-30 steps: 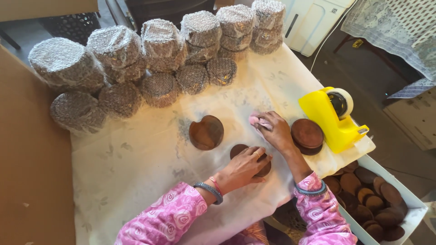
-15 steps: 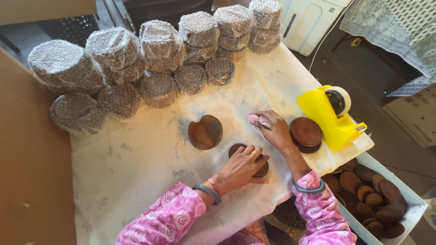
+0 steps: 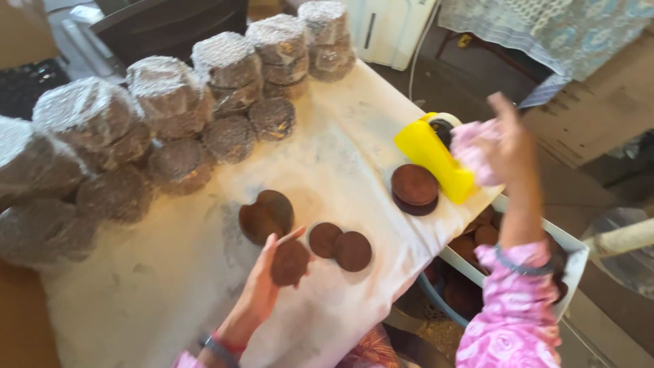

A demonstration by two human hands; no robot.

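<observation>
My left hand (image 3: 262,286) holds a round brown disc (image 3: 290,262) just above the white cloth-covered table (image 3: 327,157). Two more brown discs (image 3: 340,245) lie side by side right of it, and a pair of overlapping discs (image 3: 266,215) lies behind it. My right hand (image 3: 501,146) is raised high at the right, gripping a pink cloth (image 3: 470,150) in front of a yellow tape dispenser (image 3: 429,153). A small stack of brown discs (image 3: 414,189) sits beside the dispenser.
Several stacks of foil-wrapped round packs (image 3: 170,116) line the table's far and left side. A white tray (image 3: 572,249) with several brown discs stands below the table's right edge. Cardboard (image 3: 599,102) and a patterned cloth (image 3: 558,27) lie at the right.
My right hand rose from the table with the pink cloth, up to the right. My left hand lifted a disc off the table. The camera shifted nearer.
</observation>
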